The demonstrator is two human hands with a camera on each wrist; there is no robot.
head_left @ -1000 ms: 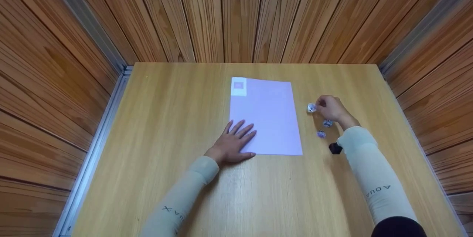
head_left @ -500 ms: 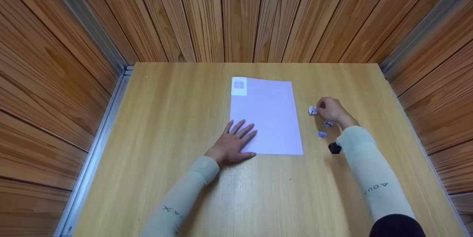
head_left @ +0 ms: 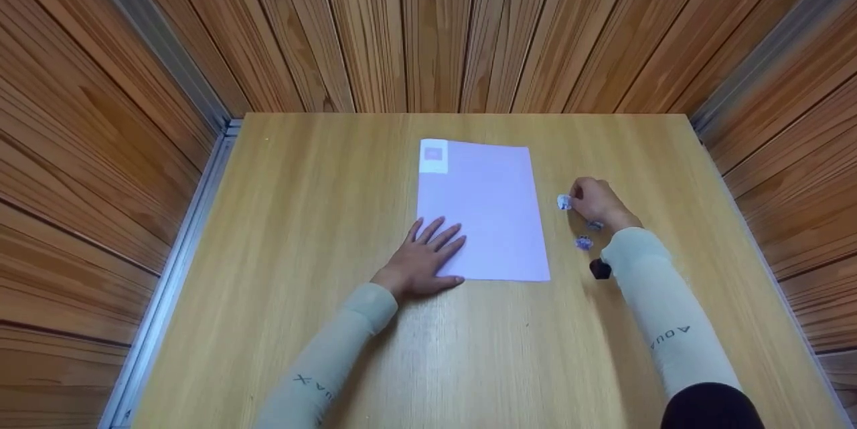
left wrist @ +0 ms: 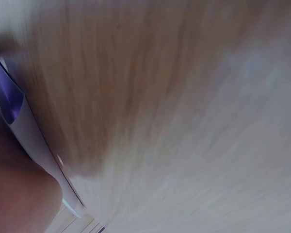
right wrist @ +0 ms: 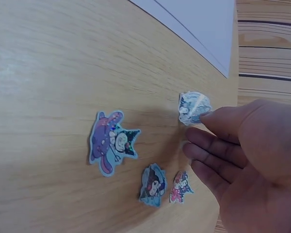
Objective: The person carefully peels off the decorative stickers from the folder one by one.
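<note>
While the left hand (head_left: 422, 263) lies spread on the lilac folder (head_left: 499, 215), the right hand (head_left: 598, 204) pinches a glossy sticker (right wrist: 194, 108) by its edge, just to the right of that folder. The held sticker should prove light, thin and bendy, its shiny face perhaps slippery, so the rim seems the best hold. Three loose stickers (right wrist: 107, 141) lie nearby on the smooth, wood-grained desk (head_left: 482, 362); plank-patterned walls (head_left: 432, 34) stand beyond.

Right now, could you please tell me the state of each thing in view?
Lilac folder: lying on the table, one edge gaping slightly.
Pale sticker: pinched in the right hand.
Purple sticker: lying on the table.
Blue sticker: lying on the table.
Small red-and-black sticker: lying on the table.
Left hand: spread, resting on the folder.
</note>
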